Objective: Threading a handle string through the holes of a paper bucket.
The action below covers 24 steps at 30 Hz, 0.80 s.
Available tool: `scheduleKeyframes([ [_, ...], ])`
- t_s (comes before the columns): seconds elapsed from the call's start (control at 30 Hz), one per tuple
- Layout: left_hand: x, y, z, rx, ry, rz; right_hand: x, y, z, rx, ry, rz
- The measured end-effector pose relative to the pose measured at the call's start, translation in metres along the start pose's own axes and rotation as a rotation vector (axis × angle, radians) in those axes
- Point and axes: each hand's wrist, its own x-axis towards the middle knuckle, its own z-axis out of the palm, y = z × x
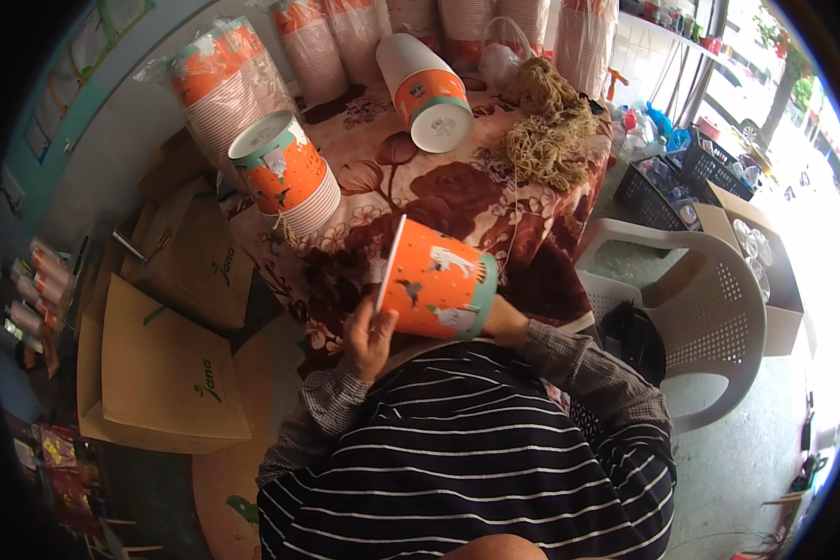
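From the head view, our left hand [369, 338] pinches the rim of an orange tub [439, 280] held sideways between our hands; our right hand [506, 323] meets its green base, fingers hidden, so we cannot tell its closure. We seem to be turning or inspecting one tub; next calls for steady support, clear of the nested tubs [294, 177] ahead-left.

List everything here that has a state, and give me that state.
Orange cup: tipped sideways, rim toward the left
Left hand: gripping the cup near its rim
Right hand: at the cup's base, fingers hidden
Left cup stack: nested, unwrapped
Middle cups: lying sideways, base facing the camera
Rear cup stacks: wrapped in clear plastic
Twine: loosely heaped
Chair: upright
Right-side carton: open
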Motion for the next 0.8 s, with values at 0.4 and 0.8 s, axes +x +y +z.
scheduleKeyframes([
  [0.4, 0.002, -0.009, -0.013, 0.029, 0.176, -0.218, -0.008, -0.016, -0.080, -0.801, 0.184, -0.230],
  [0.8, -0.011, -0.024, 0.010, -0.064, 0.252, -0.066, -0.010, 0.023, -0.083, -1.138, 0.102, -0.148],
])
